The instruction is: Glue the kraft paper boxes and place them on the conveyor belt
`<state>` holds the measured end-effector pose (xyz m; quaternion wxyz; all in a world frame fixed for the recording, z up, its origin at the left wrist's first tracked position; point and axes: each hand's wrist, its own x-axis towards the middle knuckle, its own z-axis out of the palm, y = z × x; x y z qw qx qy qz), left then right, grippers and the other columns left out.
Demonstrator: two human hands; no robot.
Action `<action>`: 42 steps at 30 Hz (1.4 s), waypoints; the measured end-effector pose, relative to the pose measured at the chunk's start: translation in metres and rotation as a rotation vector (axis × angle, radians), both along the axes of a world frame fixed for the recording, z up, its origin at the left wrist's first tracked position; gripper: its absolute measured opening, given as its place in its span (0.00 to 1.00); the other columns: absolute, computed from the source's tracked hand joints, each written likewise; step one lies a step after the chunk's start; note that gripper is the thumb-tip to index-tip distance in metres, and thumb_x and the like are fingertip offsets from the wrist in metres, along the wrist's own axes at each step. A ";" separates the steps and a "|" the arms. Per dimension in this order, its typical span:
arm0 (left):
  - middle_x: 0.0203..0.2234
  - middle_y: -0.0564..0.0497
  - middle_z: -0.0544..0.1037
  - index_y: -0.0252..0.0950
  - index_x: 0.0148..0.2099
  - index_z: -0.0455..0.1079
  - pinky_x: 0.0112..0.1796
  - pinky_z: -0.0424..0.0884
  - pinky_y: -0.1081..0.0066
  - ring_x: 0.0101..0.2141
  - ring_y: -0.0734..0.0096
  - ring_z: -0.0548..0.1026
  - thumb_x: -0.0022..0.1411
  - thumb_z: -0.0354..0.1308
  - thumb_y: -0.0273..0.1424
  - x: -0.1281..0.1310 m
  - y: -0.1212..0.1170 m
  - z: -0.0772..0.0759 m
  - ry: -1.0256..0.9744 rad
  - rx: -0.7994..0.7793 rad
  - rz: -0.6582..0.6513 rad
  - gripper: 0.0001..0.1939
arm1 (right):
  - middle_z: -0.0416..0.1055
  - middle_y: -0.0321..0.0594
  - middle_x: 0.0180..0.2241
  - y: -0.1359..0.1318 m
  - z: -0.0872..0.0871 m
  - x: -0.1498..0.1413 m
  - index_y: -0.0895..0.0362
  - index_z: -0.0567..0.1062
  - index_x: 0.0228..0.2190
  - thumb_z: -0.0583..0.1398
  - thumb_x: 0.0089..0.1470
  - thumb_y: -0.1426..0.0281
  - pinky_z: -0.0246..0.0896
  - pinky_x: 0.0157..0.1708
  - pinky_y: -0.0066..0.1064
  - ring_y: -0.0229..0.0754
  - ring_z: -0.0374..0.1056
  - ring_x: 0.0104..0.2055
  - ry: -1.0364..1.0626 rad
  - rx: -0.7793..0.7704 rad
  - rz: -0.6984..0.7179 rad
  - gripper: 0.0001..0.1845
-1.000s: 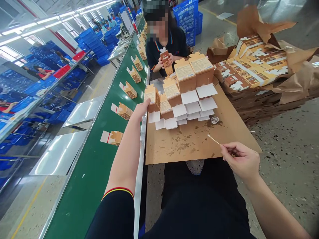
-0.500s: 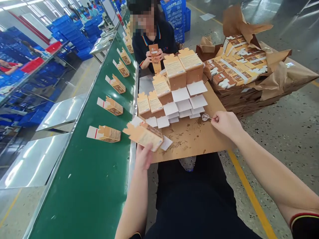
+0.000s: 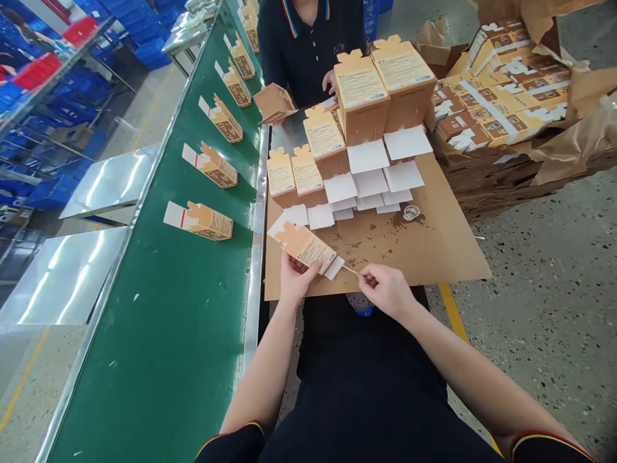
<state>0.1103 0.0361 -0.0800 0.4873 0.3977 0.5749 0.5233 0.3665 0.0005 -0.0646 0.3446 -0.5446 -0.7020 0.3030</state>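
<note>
My left hand [image 3: 295,280] grips a small tan carton [image 3: 305,246] lying on its side, white flap toward the right, just above the near edge of a brown cardboard sheet [image 3: 434,251]. My right hand [image 3: 385,290] pinches a thin wooden stick [image 3: 351,269] whose tip touches the carton's white flap. A small clear dish [image 3: 411,212] sits on the stained cardboard further back. Behind it stand rows of upright tan cartons [image 3: 324,138] with white flaps [image 3: 366,156] laid open.
A green conveyor belt [image 3: 193,302] runs along my left, carrying several cartons [image 3: 205,220] on their sides. A person in a dark shirt [image 3: 308,45] sits opposite, holding a carton [image 3: 274,101]. Flat carton blanks in torn brown paper [image 3: 511,109] lie at the right.
My left hand pulled a carton from the rows back to the near edge of the cardboard. My right hand went to the dish with the stick, then brought it to the carton's flap.
</note>
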 end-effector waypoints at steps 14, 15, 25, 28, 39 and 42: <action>0.57 0.40 0.80 0.44 0.61 0.66 0.59 0.80 0.53 0.61 0.45 0.82 0.49 0.84 0.38 0.019 -0.018 -0.005 0.206 0.061 0.025 0.43 | 0.77 0.35 0.25 -0.008 0.008 0.033 0.50 0.78 0.29 0.63 0.64 0.66 0.74 0.29 0.31 0.40 0.74 0.25 0.102 0.064 -0.168 0.10; 0.56 0.40 0.81 0.44 0.62 0.65 0.57 0.81 0.53 0.60 0.44 0.82 0.49 0.84 0.37 0.022 -0.023 -0.008 0.247 0.064 0.036 0.44 | 0.77 0.35 0.25 -0.012 0.010 0.039 0.50 0.79 0.29 0.64 0.63 0.66 0.74 0.29 0.31 0.40 0.74 0.24 0.114 0.062 -0.199 0.10; 0.52 0.41 0.83 0.47 0.61 0.62 0.53 0.83 0.52 0.55 0.43 0.85 0.49 0.83 0.39 0.030 -0.026 -0.021 0.358 0.081 0.070 0.44 | 0.77 0.36 0.23 -0.034 0.021 0.047 0.51 0.80 0.28 0.67 0.64 0.60 0.74 0.25 0.31 0.40 0.72 0.22 0.187 0.048 -0.285 0.13; 0.55 0.40 0.82 0.47 0.61 0.63 0.59 0.81 0.47 0.58 0.43 0.84 0.47 0.85 0.40 0.013 -0.030 -0.015 0.369 0.107 0.157 0.46 | 0.76 0.36 0.22 -0.034 0.017 0.046 0.51 0.81 0.28 0.68 0.65 0.58 0.73 0.24 0.32 0.40 0.72 0.21 0.219 0.054 -0.318 0.15; 0.61 0.37 0.78 0.44 0.59 0.55 0.66 0.76 0.41 0.61 0.49 0.83 0.44 0.86 0.37 -0.190 -0.037 0.013 0.353 0.168 0.724 0.50 | 0.78 0.37 0.22 -0.021 0.006 0.045 0.52 0.83 0.29 0.70 0.65 0.53 0.75 0.24 0.32 0.41 0.74 0.21 0.245 0.018 -0.234 0.18; 0.55 0.40 0.80 0.44 0.54 0.54 0.65 0.76 0.43 0.58 0.51 0.84 0.45 0.85 0.32 -0.209 -0.032 0.003 0.375 0.064 0.722 0.46 | 0.78 0.37 0.23 -0.011 0.006 0.041 0.51 0.84 0.31 0.70 0.65 0.54 0.77 0.26 0.33 0.42 0.75 0.22 0.243 0.029 -0.192 0.17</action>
